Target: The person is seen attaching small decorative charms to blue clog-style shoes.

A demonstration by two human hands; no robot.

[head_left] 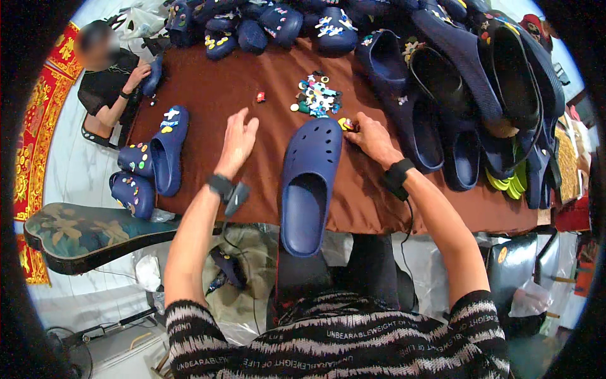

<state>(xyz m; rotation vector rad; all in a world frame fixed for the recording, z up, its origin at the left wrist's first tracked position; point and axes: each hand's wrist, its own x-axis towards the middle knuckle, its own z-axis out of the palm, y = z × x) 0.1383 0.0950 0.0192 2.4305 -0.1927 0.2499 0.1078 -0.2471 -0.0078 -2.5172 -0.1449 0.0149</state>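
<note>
A plain navy clog (307, 189) lies in front of me with its toe pointing away and its heel over the table's near edge. No charms show in its vent holes. To its right, my right hand (377, 140) pinches a small yellow shoe charm (346, 124) beside the toe. My left hand (237, 144) is open with its fingers stretched out, to the left of the clog and touching nothing but perhaps the cloth. Just beyond the toe lies a heap of mixed, colourful charms (319, 95). A single red charm (261, 96) sits apart, farther left.
Brown cloth (208, 82) covers the table. Decorated clogs (168, 151) stand at the left edge, and more (278, 25) are piled along the back. Stacked large clogs (499, 76) crowd the right. A co-worker (104, 82) at far left holds a clog. A patterned padded seat (95, 234) is lower left.
</note>
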